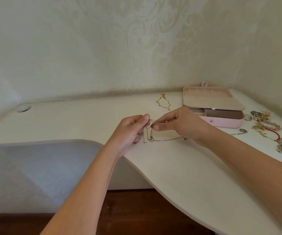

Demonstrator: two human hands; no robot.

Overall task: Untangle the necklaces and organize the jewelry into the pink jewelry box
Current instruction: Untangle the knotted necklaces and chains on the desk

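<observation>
1. Gripping the tangled necklaces [148,135] with both hands: left hand [131,128] curled round a bunch of chain, right hand [179,123] pinching one strand between thumb and fingertip.
2. Held just above the white table [170,167], with thin loops hanging from the grip down to the tabletop and one silver strand trailing away under the right wrist.
3. Right behind the right hand, and partly hidden by it: the pink jewelry box [225,122], open, its inner compartments showing.
4. Beyond the grip, near the wall and left of the box: a gold chain [164,103] lying loose, apart from the tangle.
5. Further right, past the box: a pile of jewelry [266,127] with rings, pink beads, a red cord and silver links.
</observation>
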